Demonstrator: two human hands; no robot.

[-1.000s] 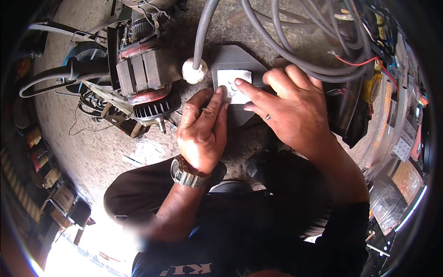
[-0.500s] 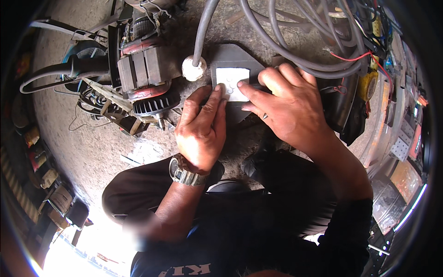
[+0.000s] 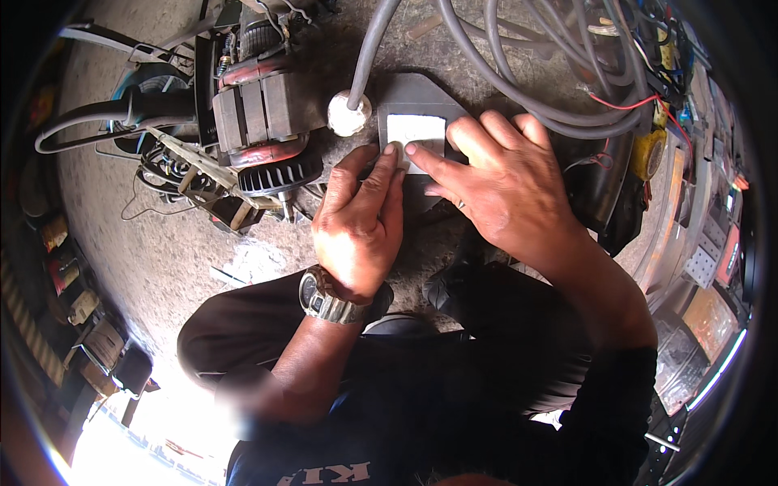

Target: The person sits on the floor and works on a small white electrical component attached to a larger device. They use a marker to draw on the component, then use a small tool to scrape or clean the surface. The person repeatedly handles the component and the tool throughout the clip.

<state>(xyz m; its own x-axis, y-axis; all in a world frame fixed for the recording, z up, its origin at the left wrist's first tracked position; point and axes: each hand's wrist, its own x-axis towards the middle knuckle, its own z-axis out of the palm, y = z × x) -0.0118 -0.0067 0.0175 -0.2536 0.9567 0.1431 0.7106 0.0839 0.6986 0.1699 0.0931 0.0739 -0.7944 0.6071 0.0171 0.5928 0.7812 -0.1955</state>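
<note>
A small white square piece [image 3: 421, 130] lies flat on a dark grey plate [image 3: 425, 85] with cut corners, on the floor before me. My left hand [image 3: 356, 215], a watch at its wrist, lies with fingers stretched forward, the index fingertip on the white piece's left edge. With its index fingertip, my right hand [image 3: 515, 190] presses the middle of the same piece, close to the left fingertip. The other right fingers are curled. A small pointed tip [image 3: 461, 204] sticks out under that hand near the thumb; the rest of it is hidden. Faint round marks show on the white piece.
Left of the plate stand a white ball-like lump [image 3: 349, 115] on a grey cable [image 3: 369, 53] and an opened motor [image 3: 263, 117] with a black fan [image 3: 279, 174]. Thick cable loops [image 3: 559, 125] lie beyond my right hand. Tools and scrap line the right side.
The right index fingertip has slid left across the white piece, nearer the left one, covering some of its round marks. The whole view has shifted slightly.
</note>
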